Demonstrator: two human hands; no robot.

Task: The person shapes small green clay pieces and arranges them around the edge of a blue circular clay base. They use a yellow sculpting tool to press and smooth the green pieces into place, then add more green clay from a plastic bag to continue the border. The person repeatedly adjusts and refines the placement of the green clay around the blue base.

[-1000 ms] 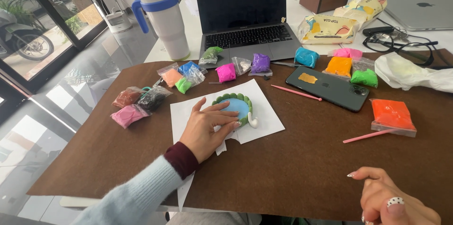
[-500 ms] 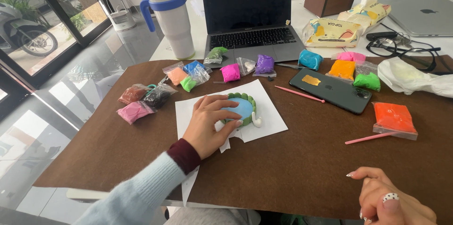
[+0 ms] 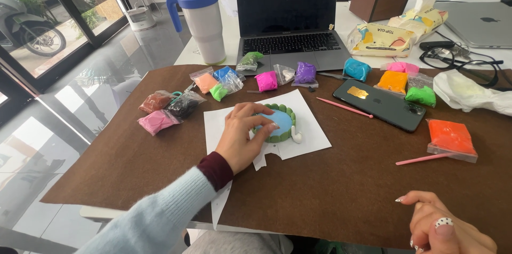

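A round blue clay disc (image 3: pixel 281 121) ringed with small green clay balls lies on a white paper sheet (image 3: pixel 309 139). A small white clay piece (image 3: pixel 296 136) sits at its right rim. My left hand (image 3: pixel 242 136) rests on the paper with its fingertips touching the left side of the disc. My right hand (image 3: pixel 445 227) lies loosely curled on the brown mat (image 3: pixel 346 195) at the lower right, holding nothing.
Bags of coloured clay (image 3: pixel 160 121) lie at the left and along the back; an orange bag (image 3: pixel 450 136) is at the right. A dark phone (image 3: pixel 386 103), two pink sticks (image 3: pixel 344 107), a laptop (image 3: pixel 290 14), a tall tumbler (image 3: pixel 202 14), glasses (image 3: pixel 456 59) and a white cloth (image 3: pixel 469 91) surround the paper.
My left hand has stayed on the disc, fingers shifting slightly along its left edge. My right hand has barely moved.
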